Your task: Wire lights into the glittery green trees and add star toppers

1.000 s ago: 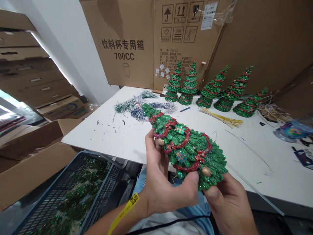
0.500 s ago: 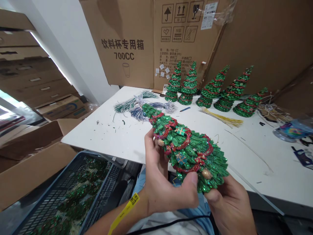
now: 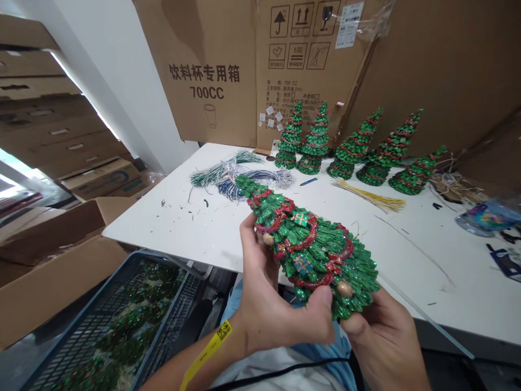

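A glittery green Christmas tree figure [image 3: 309, 244] with red garlands, small gift shapes and gold balls lies tilted across both hands, its tip pointing to the upper left. My left hand [image 3: 280, 309] is closed around its near side, thumb on the lower edge and fingers partly hidden behind it. My right hand [image 3: 382, 336] grips the wide base at the lower right, most of its fingers out of sight under the figure. A clear ornament [image 3: 230, 167] shows at the tree's tip.
Several similar trees [image 3: 312, 141] stand along the back of the white table [image 3: 163, 233], before cardboard boxes [image 3: 220, 32]. Green, blue-white and yellow cord bundles [image 3: 370, 195] lie on the tabletop. A blue crate [image 3: 77, 304] holding more trees and an open carton [image 3: 61, 271] are at the left.
The held tree has turned very slightly, and the clear ornament at its tip looks a little different in angle. Both hands keep their hold.
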### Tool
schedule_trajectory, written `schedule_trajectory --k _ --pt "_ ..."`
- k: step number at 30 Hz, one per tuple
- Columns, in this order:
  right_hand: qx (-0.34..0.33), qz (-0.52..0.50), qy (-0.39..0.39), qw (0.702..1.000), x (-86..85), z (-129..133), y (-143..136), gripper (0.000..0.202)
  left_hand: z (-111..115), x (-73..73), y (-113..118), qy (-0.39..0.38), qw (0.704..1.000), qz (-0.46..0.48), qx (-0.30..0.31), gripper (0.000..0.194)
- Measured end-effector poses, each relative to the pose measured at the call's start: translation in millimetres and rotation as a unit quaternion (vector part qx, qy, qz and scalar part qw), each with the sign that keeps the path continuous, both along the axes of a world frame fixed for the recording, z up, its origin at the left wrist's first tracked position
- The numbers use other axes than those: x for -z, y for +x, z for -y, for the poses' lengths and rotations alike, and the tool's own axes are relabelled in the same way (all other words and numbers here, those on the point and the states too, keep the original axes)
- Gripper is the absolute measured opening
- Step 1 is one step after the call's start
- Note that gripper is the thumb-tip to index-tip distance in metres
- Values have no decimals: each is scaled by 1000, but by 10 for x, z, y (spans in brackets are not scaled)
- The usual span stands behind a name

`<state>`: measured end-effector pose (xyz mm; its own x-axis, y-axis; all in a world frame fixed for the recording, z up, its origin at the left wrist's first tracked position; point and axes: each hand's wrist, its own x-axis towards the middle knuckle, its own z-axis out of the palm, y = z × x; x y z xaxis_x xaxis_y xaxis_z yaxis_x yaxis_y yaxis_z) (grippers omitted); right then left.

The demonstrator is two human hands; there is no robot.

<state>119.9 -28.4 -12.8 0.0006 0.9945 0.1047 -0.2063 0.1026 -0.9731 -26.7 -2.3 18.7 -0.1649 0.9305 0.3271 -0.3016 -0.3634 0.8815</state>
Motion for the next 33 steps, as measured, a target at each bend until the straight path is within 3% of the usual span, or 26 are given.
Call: schedule_trajectory --k 10,14,20,27,33 --pt "0 -22 -36 999 -96 45 -36 61 6 14 5 -4 999 31 39 88" --pt "10 -10 -13 1000 -106 7 -32 59 5 17 -1 0 999 20 30 87" --pt "-11 25 82 996 -155 -94 9 48 5 3 12 4 999 25 39 89" --pt "18 19 83 996 16 -51 -35 52 28 -18 24 -16 999 5 28 85" --pt "-3 17 80 997 -121 -89 -19 46 38 -40 49 -23 999 5 27 84"
